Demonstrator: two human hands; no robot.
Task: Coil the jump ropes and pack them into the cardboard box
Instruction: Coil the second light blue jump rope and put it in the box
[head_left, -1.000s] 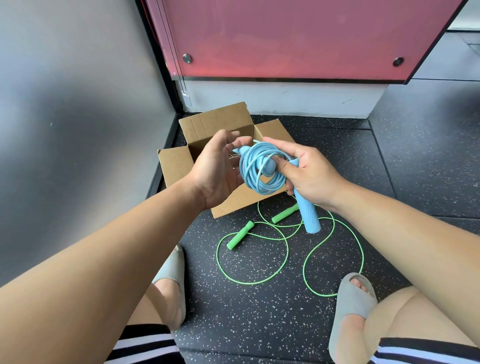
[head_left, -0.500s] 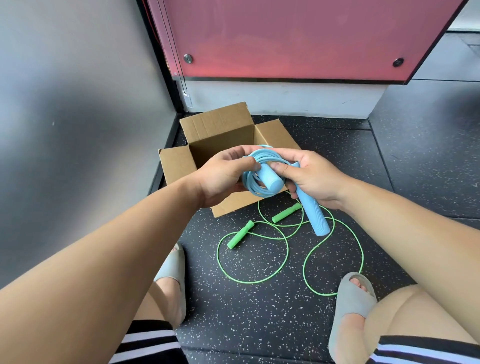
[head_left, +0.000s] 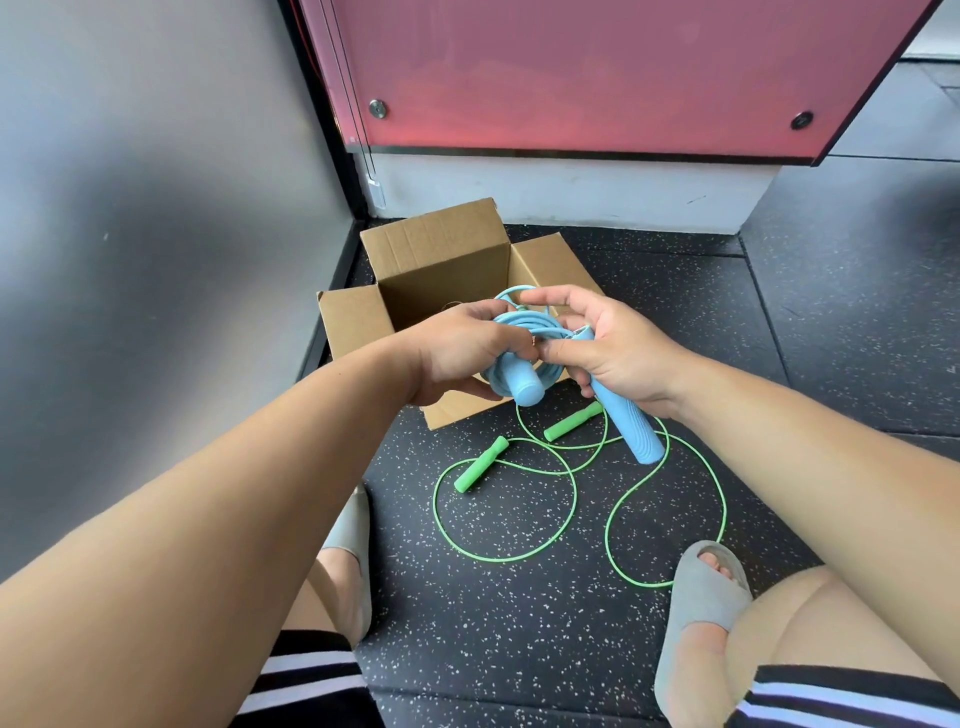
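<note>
The left hand (head_left: 457, 353) and right hand (head_left: 618, 348), each grip closed round the coiled blue jump rope (head_left: 535, 325), seem to secure it; next it goes into the cardboard box (head_left: 441, 249).

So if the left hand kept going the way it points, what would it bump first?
Probably the right hand: the left hand, gripping the coiled blue jump rope, points straight at it. Depth is unclear.

Cardboard box (head_left: 441, 260) standing open-topped, its mouth lying free from above. Grey wall (head_left: 156, 260) standing close on its left; red panel (head_left: 571, 78) closing off the rear. Left hand (head_left: 462, 358) and right hand (head_left: 618, 353) gripping the blue rope (head_left: 524, 332) over the near edge. Green rope (head_left: 519, 557) sprawling loose across the floor (head_left: 519, 649) in front.
</note>
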